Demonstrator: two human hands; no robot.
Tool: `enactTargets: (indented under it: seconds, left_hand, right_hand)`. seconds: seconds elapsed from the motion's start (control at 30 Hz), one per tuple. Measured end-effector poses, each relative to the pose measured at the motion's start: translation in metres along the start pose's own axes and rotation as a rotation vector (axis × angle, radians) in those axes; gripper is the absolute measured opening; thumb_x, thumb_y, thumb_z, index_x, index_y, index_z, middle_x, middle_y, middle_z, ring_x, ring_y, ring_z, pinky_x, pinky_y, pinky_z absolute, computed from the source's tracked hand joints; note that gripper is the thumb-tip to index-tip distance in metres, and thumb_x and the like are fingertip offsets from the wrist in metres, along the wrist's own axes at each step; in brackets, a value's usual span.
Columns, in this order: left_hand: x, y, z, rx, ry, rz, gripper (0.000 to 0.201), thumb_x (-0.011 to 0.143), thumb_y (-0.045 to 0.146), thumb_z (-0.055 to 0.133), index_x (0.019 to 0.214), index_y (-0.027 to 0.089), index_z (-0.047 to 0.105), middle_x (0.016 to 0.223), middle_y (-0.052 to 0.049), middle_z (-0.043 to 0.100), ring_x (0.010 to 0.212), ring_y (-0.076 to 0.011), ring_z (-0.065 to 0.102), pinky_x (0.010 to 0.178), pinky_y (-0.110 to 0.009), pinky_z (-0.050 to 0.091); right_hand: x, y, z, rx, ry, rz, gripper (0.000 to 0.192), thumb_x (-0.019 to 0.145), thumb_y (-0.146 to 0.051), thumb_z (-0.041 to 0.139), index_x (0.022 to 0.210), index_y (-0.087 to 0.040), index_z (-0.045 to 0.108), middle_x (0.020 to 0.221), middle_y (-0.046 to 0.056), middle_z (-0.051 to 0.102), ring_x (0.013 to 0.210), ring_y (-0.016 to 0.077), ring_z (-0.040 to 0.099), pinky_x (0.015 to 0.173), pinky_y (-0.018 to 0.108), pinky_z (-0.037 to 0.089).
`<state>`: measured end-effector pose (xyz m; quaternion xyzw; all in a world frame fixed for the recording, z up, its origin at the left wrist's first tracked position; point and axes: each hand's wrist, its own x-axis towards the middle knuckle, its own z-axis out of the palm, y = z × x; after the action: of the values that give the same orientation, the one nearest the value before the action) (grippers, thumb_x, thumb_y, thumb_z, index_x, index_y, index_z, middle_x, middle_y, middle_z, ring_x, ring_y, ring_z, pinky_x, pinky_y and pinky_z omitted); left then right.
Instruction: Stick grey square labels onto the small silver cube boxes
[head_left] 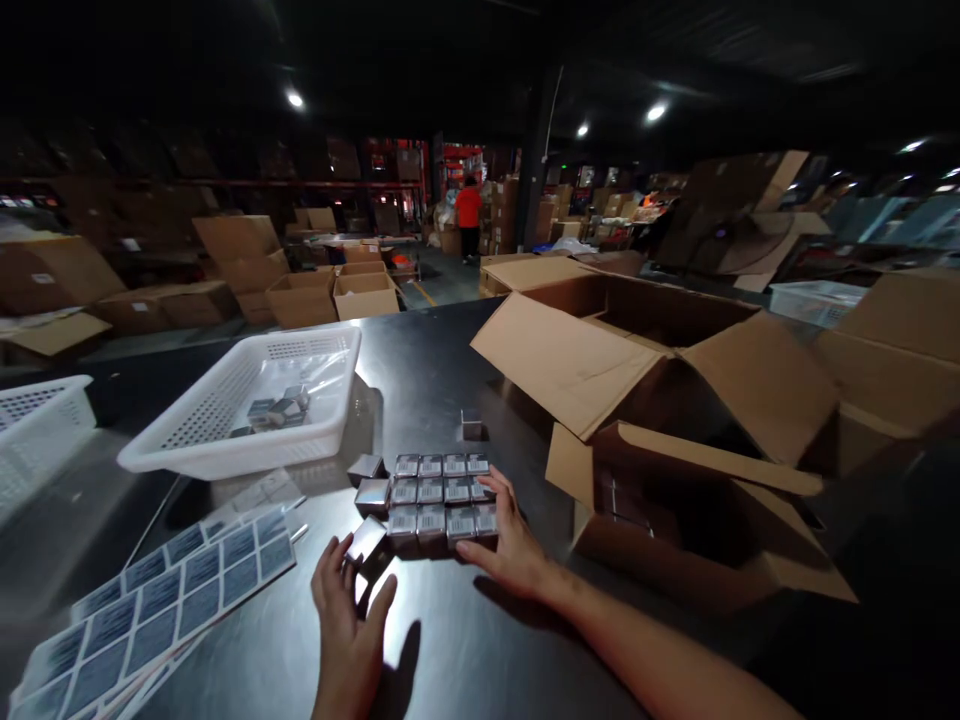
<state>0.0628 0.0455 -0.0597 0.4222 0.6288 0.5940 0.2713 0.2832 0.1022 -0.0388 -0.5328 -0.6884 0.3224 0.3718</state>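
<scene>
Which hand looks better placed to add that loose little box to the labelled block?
Probably the left hand: it already pinches the small silver box beside the block of labelled boxes, which the right hand steadies.

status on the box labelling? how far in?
Done: a labelled block of small boxes in tidy rows, steadied by the right hand. In hand: the left hand grips one bare silver box beside the block. Left: two bare boxes alongside, one behind, more in the basket; label sheets still hold labels.

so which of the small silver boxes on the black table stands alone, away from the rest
The small silver box behind the labelled block of boxes, toward the open cardboard carton; neither hand touches it.
</scene>
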Motion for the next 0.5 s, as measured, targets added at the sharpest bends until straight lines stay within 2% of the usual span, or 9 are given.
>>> enactTargets:
  seconds: [0.1, 0.13, 0.2, 0.23, 0.3, 0.37, 0.4, 0.43, 0.5]
  left_hand:
    - [0.003, 0.000, -0.001, -0.076, -0.022, -0.036, 0.068, 0.079, 0.048, 0.067, 0.137, 0.026, 0.040, 0.155, -0.012, 0.034, 0.141, -0.0380, 0.046, 0.122, -0.059, 0.035]
    - [0.004, 0.002, -0.002, -0.122, -0.061, -0.038, 0.073, 0.077, 0.046, 0.068, 0.138, 0.021, 0.037, 0.156, -0.017, 0.033, 0.144, -0.0383, 0.042, 0.124, -0.058, 0.030]
    - [0.007, 0.003, -0.003, -0.126, -0.054, -0.030, 0.074, 0.075, 0.046, 0.066, 0.138, 0.021, 0.037, 0.154, -0.017, 0.038, 0.143, -0.0318, 0.045, 0.123, -0.049, 0.035]
    - [0.009, 0.002, -0.004, -0.129, -0.063, -0.029, 0.072, 0.076, 0.044, 0.065, 0.139, 0.022, 0.038, 0.154, -0.017, 0.040, 0.139, -0.0293, 0.049, 0.120, -0.045, 0.039]
    - [0.012, 0.001, -0.005, -0.108, -0.069, -0.015, 0.071, 0.078, 0.040, 0.064, 0.141, 0.019, 0.039, 0.153, -0.018, 0.041, 0.139, -0.0288, 0.048, 0.119, -0.046, 0.039]
    - [0.013, 0.000, -0.004, -0.087, -0.042, -0.003, 0.068, 0.077, 0.036, 0.065, 0.139, 0.017, 0.042, 0.145, -0.019, 0.047, 0.136, -0.0297, 0.049, 0.118, -0.049, 0.038]
    - [0.014, 0.000, -0.003, -0.087, -0.024, 0.002, 0.066, 0.076, 0.034, 0.066, 0.137, 0.018, 0.045, 0.141, -0.018, 0.051, 0.133, -0.0300, 0.051, 0.118, -0.050, 0.038]
    - [0.014, 0.001, -0.002, -0.097, -0.009, 0.007, 0.064, 0.075, 0.031, 0.067, 0.135, 0.018, 0.047, 0.137, -0.016, 0.054, 0.130, -0.0301, 0.053, 0.116, -0.051, 0.040]
    - [0.014, 0.001, 0.002, -0.116, 0.025, 0.025, 0.061, 0.073, 0.028, 0.069, 0.130, 0.020, 0.051, 0.131, -0.014, 0.058, 0.124, -0.0302, 0.057, 0.112, -0.050, 0.044]
  right_hand:
    - [0.002, 0.006, 0.002, 0.017, 0.043, -0.028, 0.084, 0.070, -0.043, 0.075, 0.140, -0.027, 0.030, 0.161, 0.019, 0.027, 0.150, 0.0394, 0.034, 0.124, 0.059, 0.031]
    - [0.002, 0.009, 0.002, 0.028, 0.057, -0.034, 0.084, 0.072, -0.045, 0.073, 0.140, -0.025, 0.028, 0.160, 0.021, 0.028, 0.149, 0.0396, 0.035, 0.122, 0.059, 0.032]
    - [0.003, 0.014, 0.004, 0.030, 0.088, -0.061, 0.086, 0.076, -0.048, 0.070, 0.142, -0.023, 0.022, 0.160, 0.024, 0.023, 0.152, 0.0401, 0.030, 0.122, 0.063, 0.030]
    - [0.003, 0.014, 0.004, -0.012, 0.165, -0.136, 0.085, 0.076, -0.049, 0.070, 0.141, -0.022, 0.024, 0.160, 0.025, 0.023, 0.152, 0.0408, 0.030, 0.120, 0.065, 0.031]
    - [0.003, 0.007, 0.004, -0.105, 0.346, -0.382, 0.079, 0.076, -0.047, 0.073, 0.139, -0.024, 0.029, 0.159, 0.023, 0.025, 0.151, 0.0412, 0.030, 0.119, 0.069, 0.031]
    - [-0.001, -0.013, 0.002, -0.146, 0.442, -0.618, 0.074, 0.076, -0.040, 0.076, 0.136, -0.029, 0.034, 0.154, 0.019, 0.034, 0.147, 0.0409, 0.037, 0.114, 0.071, 0.036]
    - [-0.003, -0.028, 0.003, -0.156, 0.410, -0.700, 0.071, 0.077, -0.035, 0.076, 0.136, -0.031, 0.036, 0.150, 0.018, 0.040, 0.142, 0.0404, 0.043, 0.111, 0.070, 0.040]
    - [-0.004, -0.046, 0.006, -0.174, 0.315, -0.753, 0.067, 0.080, -0.032, 0.075, 0.136, -0.033, 0.038, 0.145, 0.017, 0.046, 0.137, 0.0395, 0.048, 0.108, 0.068, 0.044]
    - [0.001, -0.087, 0.023, -0.233, 0.007, -0.801, 0.058, 0.085, -0.030, 0.069, 0.136, -0.034, 0.042, 0.136, 0.015, 0.056, 0.127, 0.0359, 0.058, 0.104, 0.061, 0.051]
